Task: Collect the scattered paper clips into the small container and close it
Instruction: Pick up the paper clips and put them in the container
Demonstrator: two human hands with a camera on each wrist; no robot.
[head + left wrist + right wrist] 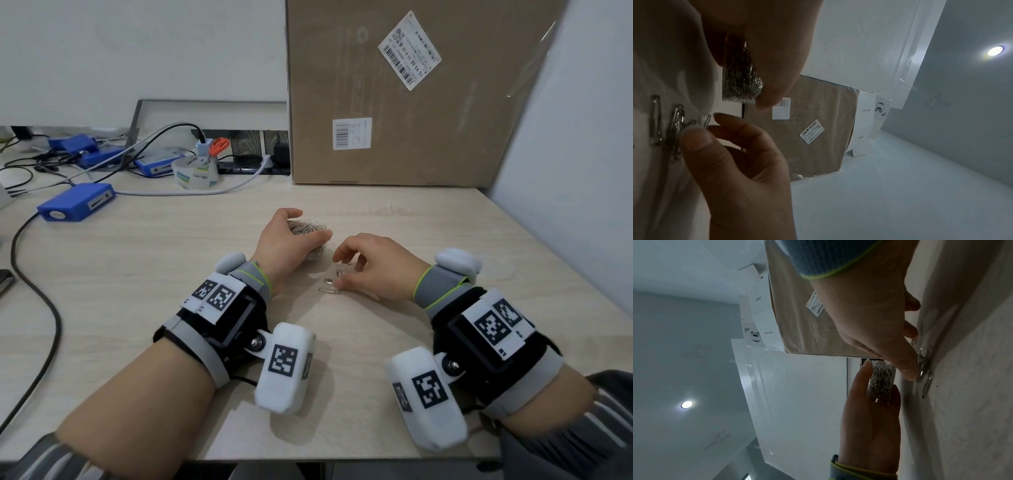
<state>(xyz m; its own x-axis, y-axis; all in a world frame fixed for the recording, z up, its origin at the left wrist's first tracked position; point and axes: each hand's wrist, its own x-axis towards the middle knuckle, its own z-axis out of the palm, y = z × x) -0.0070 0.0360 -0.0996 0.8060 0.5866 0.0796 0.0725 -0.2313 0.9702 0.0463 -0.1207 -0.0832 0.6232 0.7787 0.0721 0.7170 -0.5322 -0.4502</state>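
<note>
A small clear container [305, 231] packed with paper clips stands on the wooden desk [171, 274], and my left hand [310, 222] grips it round its side. The same container [742, 78] [881, 378] shows between thumb and fingers in both wrist views; no lid is in sight. Just right of it a few loose paper clips [329, 290] [655, 120] [926, 386] lie on the desk. My right hand [337, 269] hovers over them with loosely curved fingers, its thumb tip touching the nearest clips while the index finger stays lifted.
A large cardboard box [411, 102] stands at the back of the desk, with a white panel [565, 171] along the right. At the back left are a tape roll [195, 171] holding orange-handled scissors [218, 145], blue boxes [77, 202] and cables [34, 291].
</note>
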